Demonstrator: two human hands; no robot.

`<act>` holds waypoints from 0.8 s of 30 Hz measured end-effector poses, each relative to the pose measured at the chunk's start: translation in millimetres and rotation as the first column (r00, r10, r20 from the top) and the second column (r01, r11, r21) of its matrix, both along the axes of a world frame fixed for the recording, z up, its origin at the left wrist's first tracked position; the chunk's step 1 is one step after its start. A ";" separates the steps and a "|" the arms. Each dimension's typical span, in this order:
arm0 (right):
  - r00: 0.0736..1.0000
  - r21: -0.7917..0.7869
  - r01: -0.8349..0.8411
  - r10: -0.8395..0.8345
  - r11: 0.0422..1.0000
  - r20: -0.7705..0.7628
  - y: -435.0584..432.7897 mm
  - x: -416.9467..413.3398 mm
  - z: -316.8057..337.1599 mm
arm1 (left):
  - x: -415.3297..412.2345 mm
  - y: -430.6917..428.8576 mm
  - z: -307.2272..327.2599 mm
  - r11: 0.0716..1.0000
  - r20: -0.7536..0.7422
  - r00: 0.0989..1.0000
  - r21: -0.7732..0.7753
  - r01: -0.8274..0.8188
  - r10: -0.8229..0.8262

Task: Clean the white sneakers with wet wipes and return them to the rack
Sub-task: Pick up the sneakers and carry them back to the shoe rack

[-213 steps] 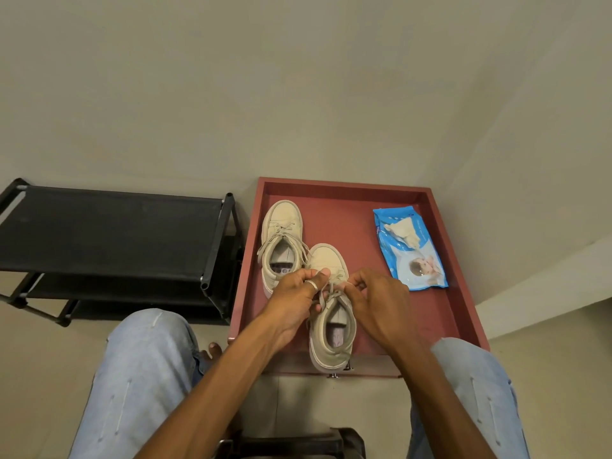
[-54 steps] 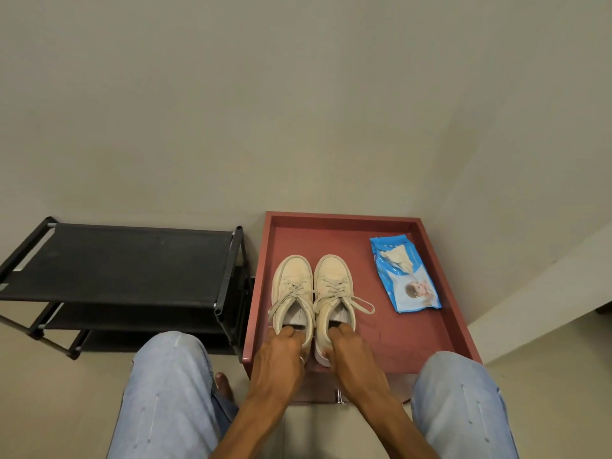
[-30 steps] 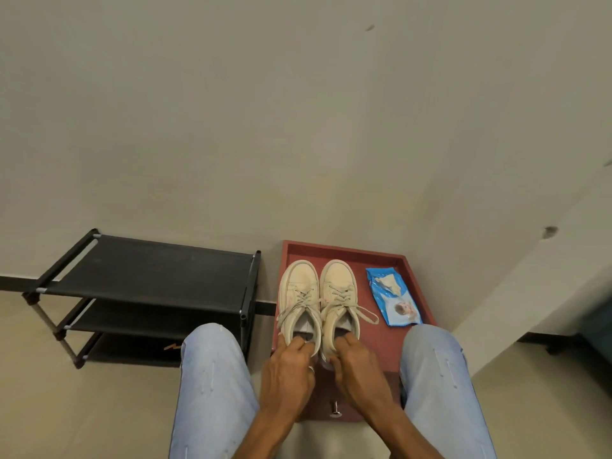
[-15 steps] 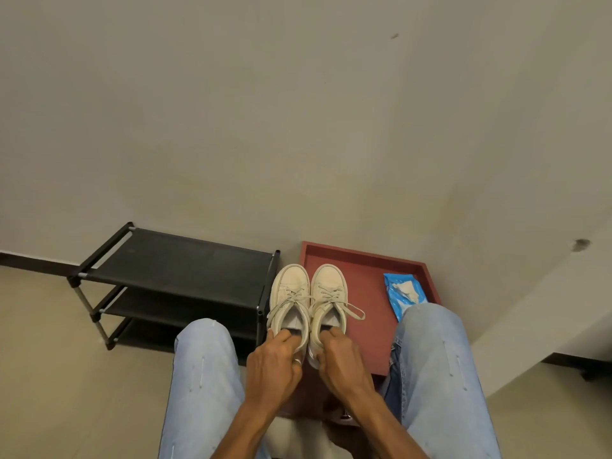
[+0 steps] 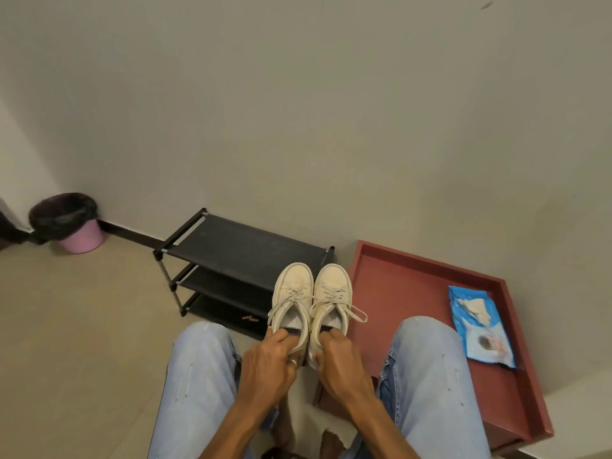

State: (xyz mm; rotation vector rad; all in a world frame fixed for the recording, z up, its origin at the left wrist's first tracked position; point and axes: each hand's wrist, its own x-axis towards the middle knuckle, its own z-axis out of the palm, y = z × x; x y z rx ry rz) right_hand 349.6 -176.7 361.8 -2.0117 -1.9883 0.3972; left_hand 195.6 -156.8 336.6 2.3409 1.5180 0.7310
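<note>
1. The left grip [image 5: 268, 362] grasps the left sneaker [image 5: 293, 293] at its heel, fingers curled over the heel's rim. The right grip [image 5: 337, 359] clasps the right sneaker [image 5: 332, 293] the same way. Neither grip holds a wipe.
2. The pair sits in the lower centre of the frame, side by side and touching, toes toward the top. It lies between the black rack [image 5: 238, 246] to its left and the red surface [image 5: 414, 286] to its right. The toes overlap the rack's right end in the picture. The sneakers appear to be held up off the surface, not resting on it.
3. Done, as far as can be judged: the uppers look pale and free of marks, and both shoes are laced. The wipes pack [image 5: 480, 323] lies on the surface at the right of the frame, well apart from both grips. Wiping therefore seems finished.
4. Left: neither sneaker is on the rack yet. The pair has to go leftward onto a shelf and be let go. One lace loop hangs loose on the right sneaker.
</note>
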 end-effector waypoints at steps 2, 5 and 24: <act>0.999 -0.010 -0.038 0.038 0.999 -0.026 4.5 -11.7 -0.8 | -12.8 0.4 -6.1 0.999 -0.010 0.999 -0.027 -0.046 0.046; 0.993 -0.018 -0.112 0.111 0.994 -0.027 12.2 -35.1 2.2 | -36.4 0.8 -8.4 0.989 -0.043 0.991 -0.063 -0.130 0.128; 0.959 -0.181 -0.271 0.249 0.945 -0.137 99.8 -146.3 -51.0 | -166.0 88.7 -36.4 0.933 -0.156 0.981 -0.321 -0.161 0.115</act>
